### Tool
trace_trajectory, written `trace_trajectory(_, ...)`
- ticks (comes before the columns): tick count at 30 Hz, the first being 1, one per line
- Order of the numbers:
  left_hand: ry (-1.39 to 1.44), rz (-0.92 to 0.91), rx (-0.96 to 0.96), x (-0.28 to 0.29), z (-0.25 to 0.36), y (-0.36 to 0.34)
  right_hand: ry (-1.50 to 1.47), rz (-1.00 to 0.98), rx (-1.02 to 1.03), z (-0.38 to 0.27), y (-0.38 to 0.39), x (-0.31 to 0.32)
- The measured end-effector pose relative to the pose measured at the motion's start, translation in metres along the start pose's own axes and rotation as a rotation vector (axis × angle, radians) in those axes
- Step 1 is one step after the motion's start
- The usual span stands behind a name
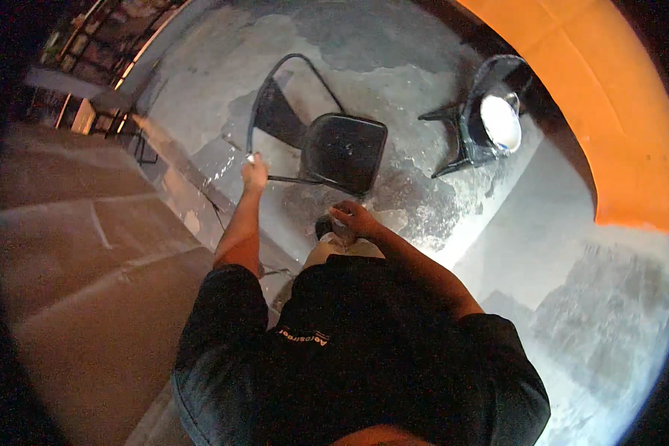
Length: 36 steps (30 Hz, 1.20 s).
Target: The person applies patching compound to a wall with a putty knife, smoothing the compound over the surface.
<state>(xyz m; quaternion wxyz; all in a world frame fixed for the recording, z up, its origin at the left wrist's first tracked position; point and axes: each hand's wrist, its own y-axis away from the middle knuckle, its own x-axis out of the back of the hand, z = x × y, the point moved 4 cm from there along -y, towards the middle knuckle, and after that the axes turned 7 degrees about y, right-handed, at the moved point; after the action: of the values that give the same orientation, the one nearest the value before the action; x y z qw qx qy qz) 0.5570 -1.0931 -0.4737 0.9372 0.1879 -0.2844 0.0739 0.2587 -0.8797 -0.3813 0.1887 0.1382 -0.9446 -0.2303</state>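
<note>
A black chair (343, 152) with a dark tube frame (254, 111) lies tipped on the wet floor in front of me. Its smooth seat faces up, and a dark panel (279, 115) sits inside the frame's loop. My left hand (255, 173) is closed around the frame's near-left corner, where a small pale spot shows at the fingers. Close to the seat's near edge, my right hand (354, 218) has its fingers curled together in front of my body. Whatever it may hold is too small to make out.
At the far right stands another black chair (468, 141) with a white bucket (501, 123) on it. An orange sheet (617, 97) curves along the right side. Wet, patchy concrete (394, 97) spreads around the chairs. A brown panelled surface (97, 260) rises at left.
</note>
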Motion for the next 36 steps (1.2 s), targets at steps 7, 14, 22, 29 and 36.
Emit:
trace_trajectory(7, -0.053, -0.12, -0.049, 0.025, 0.032, 0.027, 0.01, 0.169, -0.071, -0.021, 0.022, 0.052)
trace_trajectory(14, -0.068, 0.749, -0.428, -0.007, 0.072, 0.093, -0.287, 0.263, -0.211, 0.006, 0.05, 0.102)
trace_trajectory(22, 0.457, -0.829, -0.364, -0.171, 0.221, 0.24, -0.374, 0.297, -0.014, 0.009, 0.08, 0.175)
trace_trajectory(29, 0.761, -1.154, -0.151, -0.325, 0.311, 0.325, -0.44, 0.322, 0.099, 0.046, 0.114, 0.294)
trace_trajectory(36, 0.296, -1.193, -0.527, -0.409, 0.395, 0.361, -0.758, 0.156, 0.01, 0.093, 0.17, 0.418)
